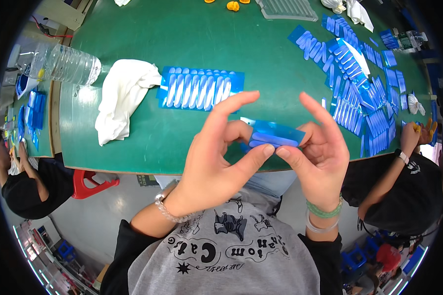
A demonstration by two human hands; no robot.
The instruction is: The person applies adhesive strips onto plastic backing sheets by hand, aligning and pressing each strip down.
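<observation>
Both hands, the left hand (219, 157) and the right hand (320, 155), are raised nearest the camera, partly curled, with index fingers lifted away. Thumbs and bent fingers of both pinch a small blue piece (274, 139), a bit of film with rounded blue strips along its near edge. This piece is held up nearer the person than the blue sheet (200, 88) lying on the green tabletop (270, 59), and to the right of it. A clear beaded bracelet (166, 208) circles the left wrist, a green bracelet (325, 211) the right.

Pale, glossy strips stand in a row across that blue sheet. Just left of the sheet lies a crumpled white cloth (123, 101), its tip reaching the sheet's edge; farther left of the sheet lies a large clear bottle (74, 64). Well to the right of the sheet spreads a loose heap of blue strips (349, 105). Beyond the sheet, toward the far right, is a clear ribbed tray (288, 9), with small orange pieces (233, 6) nearer the sheet's line. Off the sheet's left and right sides, past the tabletop, sit a co-worker in black (32, 189) and another person in black (411, 189)
</observation>
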